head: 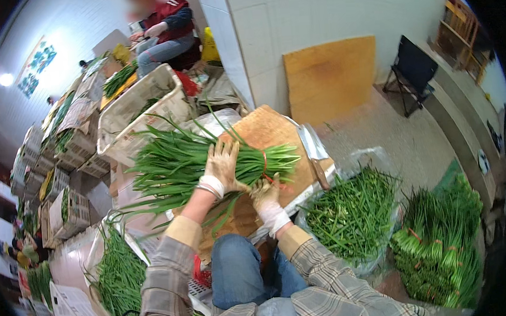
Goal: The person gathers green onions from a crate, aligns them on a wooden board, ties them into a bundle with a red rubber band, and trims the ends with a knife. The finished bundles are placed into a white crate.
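Observation:
A thick bundle of green garlic chives (174, 163) lies across a wooden chopping board (259, 122), its pale cut ends to the right. A red tie (265, 162) rings it near those ends. My left hand (222, 166), in a thin pale glove, holds the leaves down from above, thumb spread toward me. My gloved right hand (266, 194) is at the near side of the bundle, fingertips at the loose end of the tie; its exact grip is partly hidden. A cleaver (313, 147) with a wooden handle rests on the board's right edge.
Loose trimmings fill a plastic bag (349, 213) at right, beside tied green bundles (439, 242). Loose chives (120, 273) lie at lower left. Behind the board stand a white crate (144, 117) and a seated person (167, 27). A folding chair (414, 69) is farther right.

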